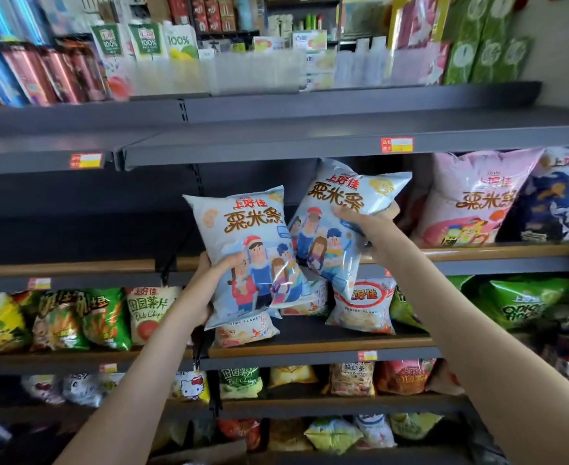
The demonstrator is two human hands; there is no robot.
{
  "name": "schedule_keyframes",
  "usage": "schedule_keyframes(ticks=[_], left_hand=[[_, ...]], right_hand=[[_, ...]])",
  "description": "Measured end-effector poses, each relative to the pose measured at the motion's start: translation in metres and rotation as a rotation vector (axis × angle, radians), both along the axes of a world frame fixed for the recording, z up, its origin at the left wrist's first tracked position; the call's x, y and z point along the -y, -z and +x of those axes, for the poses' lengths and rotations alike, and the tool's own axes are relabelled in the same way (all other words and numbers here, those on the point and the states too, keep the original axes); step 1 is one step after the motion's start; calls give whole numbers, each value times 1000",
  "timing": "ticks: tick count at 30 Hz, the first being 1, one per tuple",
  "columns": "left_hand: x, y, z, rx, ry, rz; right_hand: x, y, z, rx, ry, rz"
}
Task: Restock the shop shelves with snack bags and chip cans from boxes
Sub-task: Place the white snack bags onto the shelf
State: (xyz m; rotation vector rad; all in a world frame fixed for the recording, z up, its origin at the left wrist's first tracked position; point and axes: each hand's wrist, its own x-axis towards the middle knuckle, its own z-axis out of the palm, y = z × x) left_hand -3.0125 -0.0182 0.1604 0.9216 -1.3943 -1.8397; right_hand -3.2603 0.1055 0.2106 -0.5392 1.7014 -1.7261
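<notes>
Gripping a pale-blue snack bag (239, 236) by its lower-left edge, the left hand (206, 290) holds it before the shelf lip (75, 267); the right hand (365, 223) clutches a second blue bag (340, 196), tilted, near the pink bag (470, 199); dark shelf room lies leftward.

This is a small shop, seen at its snack aisle. Dark grey metal shelf racks (276, 151) rise in tiers, and their front edges carry red-and-yellow paper price labels (397, 145). Sealed goods stand in rows facing outward: green crisp bags (524, 307), a pink puffed snack bag (470, 199), white-and-green juice cartons (147, 41) on top. The same print repeats across packs, as on two matching pale blue snack bags (242, 243).
</notes>
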Motion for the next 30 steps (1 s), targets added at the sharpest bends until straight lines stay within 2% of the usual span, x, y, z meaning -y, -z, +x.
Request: schedule_keyframes(ticks=[4, 8, 16, 22, 25, 30], left_hand=[[18, -7, 14, -7, 8, 1], [39, -15, 16, -54, -28, -6], [72, -29, -15, -79, -17, 44], [84, -30, -41, -208, -190, 141], [87, -30, -56, -209, -273, 90], [84, -25, -83, -158, -243, 21]], right_hand=[[4, -12, -11, 104, 199, -102], [14, -27, -35, 151, 200, -131], [36, -28, -54, -56, 117, -161], [38, -17, -77, -45, 273, -268], [43, -5, -93, -178, 254, -283], [57, 18, -112, -581, 63, -277]])
